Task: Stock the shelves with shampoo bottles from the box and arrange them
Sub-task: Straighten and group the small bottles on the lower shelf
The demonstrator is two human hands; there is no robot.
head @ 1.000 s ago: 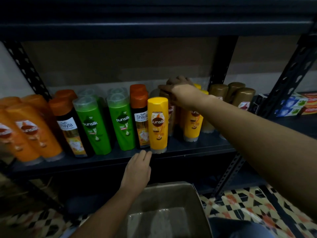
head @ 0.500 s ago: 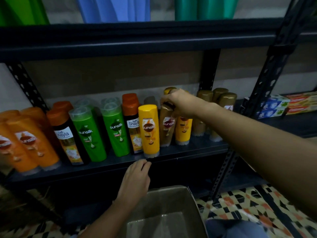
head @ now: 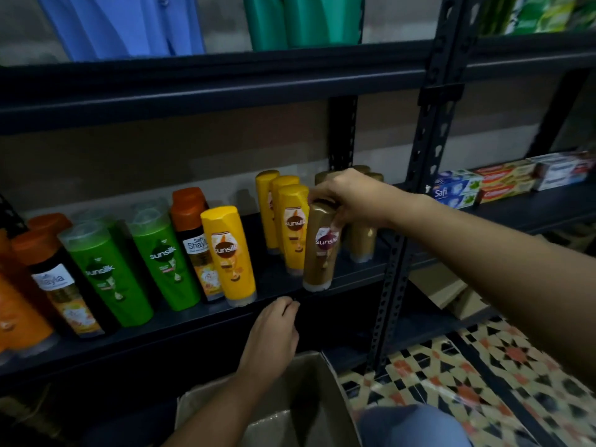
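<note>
My right hand [head: 350, 201] grips the cap of a gold Sunsilk bottle [head: 321, 250] that stands at the front edge of the dark shelf [head: 193, 321]. Right beside it on the left is a row of yellow Sunsilk bottles [head: 292, 227]. One more yellow bottle [head: 229, 254] stands alone further left. More gold bottles [head: 362, 240] are behind my right hand, partly hidden. My left hand [head: 274, 337] rests with loosely curled fingers on the shelf's front edge, holding nothing. The cardboard box [head: 309, 411] sits below, with nothing visible inside.
Green Sunsilk bottles [head: 161, 253], orange-capped Shayla bottles [head: 61, 282] and orange bottles [head: 13, 311] fill the shelf's left. A perforated black upright [head: 416, 195] stands at the right. Toothpaste boxes [head: 483, 185] lie beyond it. Patterned floor tiles [head: 483, 382] are at lower right.
My right hand pulled the gold bottle from the back of the shelf forward and rightwards to the front edge. The left hand stayed on the shelf edge. The view tilted up.
</note>
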